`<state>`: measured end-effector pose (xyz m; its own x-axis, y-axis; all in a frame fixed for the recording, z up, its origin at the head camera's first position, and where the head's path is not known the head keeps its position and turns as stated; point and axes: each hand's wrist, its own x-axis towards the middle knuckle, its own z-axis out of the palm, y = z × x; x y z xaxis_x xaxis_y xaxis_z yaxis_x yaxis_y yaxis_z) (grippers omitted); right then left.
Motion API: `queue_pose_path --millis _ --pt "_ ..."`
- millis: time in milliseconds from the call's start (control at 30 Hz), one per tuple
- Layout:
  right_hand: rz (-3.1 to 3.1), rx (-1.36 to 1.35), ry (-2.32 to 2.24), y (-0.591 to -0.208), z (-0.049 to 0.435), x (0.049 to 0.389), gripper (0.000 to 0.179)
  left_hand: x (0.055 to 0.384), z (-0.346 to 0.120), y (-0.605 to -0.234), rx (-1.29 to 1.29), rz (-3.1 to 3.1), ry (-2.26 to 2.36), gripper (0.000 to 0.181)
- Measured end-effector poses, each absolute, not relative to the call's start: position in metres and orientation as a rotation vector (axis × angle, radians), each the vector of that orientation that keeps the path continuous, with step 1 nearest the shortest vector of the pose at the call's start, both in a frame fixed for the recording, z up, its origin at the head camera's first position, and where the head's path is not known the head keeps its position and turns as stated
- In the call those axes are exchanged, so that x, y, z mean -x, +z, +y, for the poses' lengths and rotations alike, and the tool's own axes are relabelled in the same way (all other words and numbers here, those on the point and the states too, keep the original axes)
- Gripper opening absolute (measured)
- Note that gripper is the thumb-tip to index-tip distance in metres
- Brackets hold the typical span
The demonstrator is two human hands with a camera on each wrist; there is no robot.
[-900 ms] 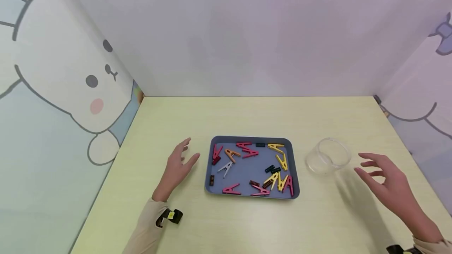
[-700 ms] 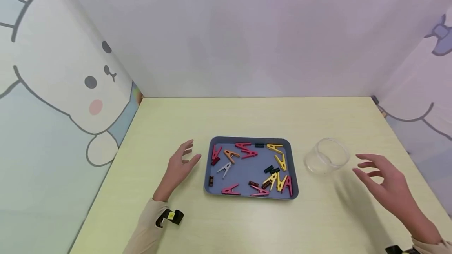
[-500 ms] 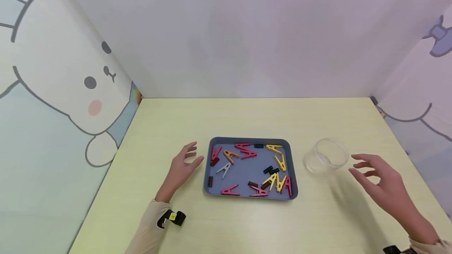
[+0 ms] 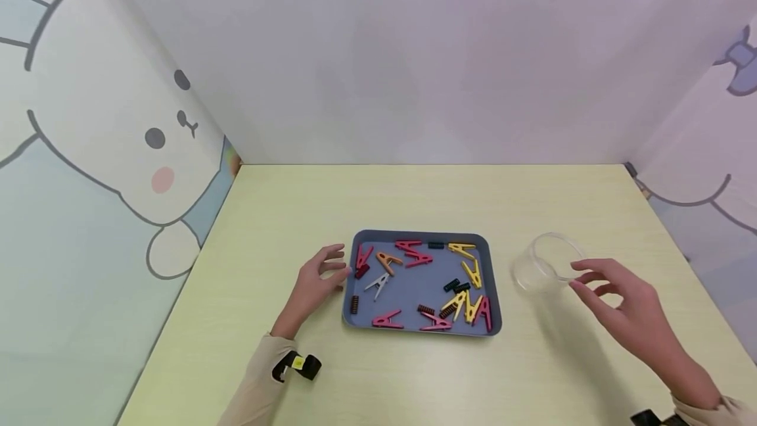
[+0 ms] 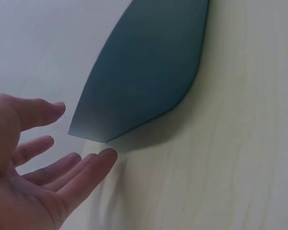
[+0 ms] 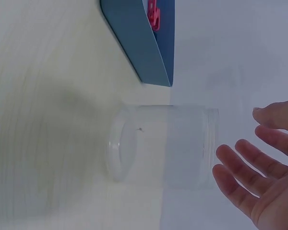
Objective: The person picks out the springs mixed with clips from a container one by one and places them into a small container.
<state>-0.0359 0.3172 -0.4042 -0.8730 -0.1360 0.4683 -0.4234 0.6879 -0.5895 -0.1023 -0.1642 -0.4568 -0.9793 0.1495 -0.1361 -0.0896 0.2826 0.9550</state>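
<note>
My left hand point(image 4: 319, 281) is beside the left rim of a blue-grey tray point(image 4: 408, 291), its fingers spread and relaxed. In the left wrist view, the thumb and fingertips stay just short of the tray's corner point(image 5: 134, 81). Several A-shaped clips lie in the tray: red clips point(image 4: 387, 319), yellow clips point(image 4: 473, 273), an orange clip point(image 4: 387, 261) and a white clip point(image 4: 379, 285). My right hand point(image 4: 623, 298) hovers at the rim of a clear round jar point(image 4: 529, 275), holding nothing. Slightly bent fingers sit close to the jar's open end point(image 6: 210, 143); contact is unclear.
Small dark coils point(image 4: 452, 284) resembling springs lie among the clips. The pale wooden table point(image 4: 414, 380) meets a whitish panel point(image 4: 426, 84) at its back edge. Cartoon-printed panels point(image 4: 89, 150) flank both sides.
My left hand has moved right, up to the tray's left rim. My right hand has moved left, up to the jar's rim. Tray, clips and jar stay in place.
</note>
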Motion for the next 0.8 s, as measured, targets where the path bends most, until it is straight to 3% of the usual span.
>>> queue_pose_path --millis 200,800 --pt "-2.494 -0.456 1.027 -0.402 0.305 0.036 0.044 0.094 -0.156 -0.442 -0.078 2.342 1.749 0.05" --pt "-2.561 -0.506 1.003 -0.401 0.276 0.043 0.041 0.101 -0.158 -0.442 -0.059 2.125 1.802 0.05"
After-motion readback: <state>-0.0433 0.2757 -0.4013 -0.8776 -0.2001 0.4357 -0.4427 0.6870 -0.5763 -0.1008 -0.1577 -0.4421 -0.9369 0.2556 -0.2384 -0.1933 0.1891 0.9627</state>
